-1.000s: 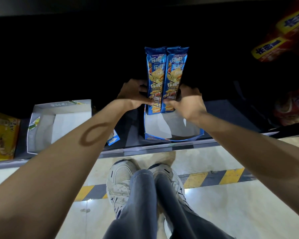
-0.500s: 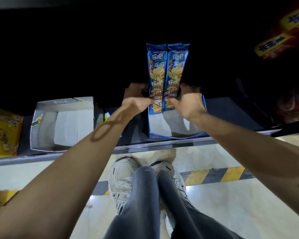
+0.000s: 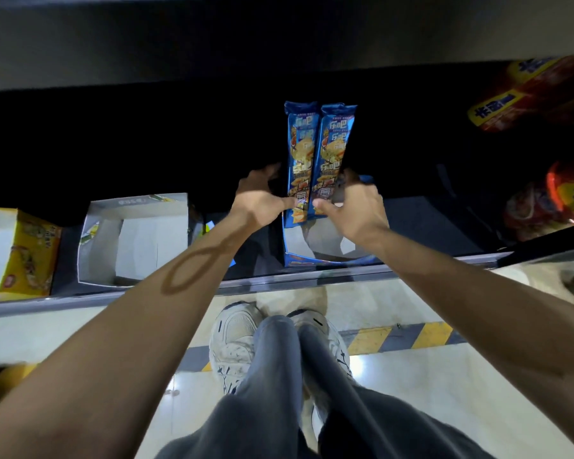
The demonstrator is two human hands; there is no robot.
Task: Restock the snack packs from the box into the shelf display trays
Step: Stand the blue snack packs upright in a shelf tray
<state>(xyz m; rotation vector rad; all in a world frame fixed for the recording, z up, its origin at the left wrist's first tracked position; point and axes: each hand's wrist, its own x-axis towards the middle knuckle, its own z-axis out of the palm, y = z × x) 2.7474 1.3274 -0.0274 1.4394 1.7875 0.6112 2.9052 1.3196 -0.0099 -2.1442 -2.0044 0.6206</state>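
Blue foil: two snack packs are held upright, side by side and touching, labels facing out, the left pack [image 3: 300, 154] pinched low down by the left hand [image 3: 259, 200] and the right pack [image 3: 335, 150] by the right hand [image 3: 355, 210]. On each hand the thumb is laid on the front and the fingers are curled behind. The lower ends sit at the back of the blue tray [image 3: 328, 260] on the shelf [image 3: 262, 283]; whether they touch the tray floor cannot be told.

Step in hand is judged to be seating the pair at the rear of the tray. Advice:
- packs to be kept parallel and lowered straight, not tilted
- bottoms to be pushed to the back wall so the front stays free for more
- grip to be eased only once both stand unaided — tall, thin packs are likely to tip forward
- cardboard tray probably light, so shoving is to be avoided

An empty white tray [image 3: 133, 240] sits to the left, well apart.
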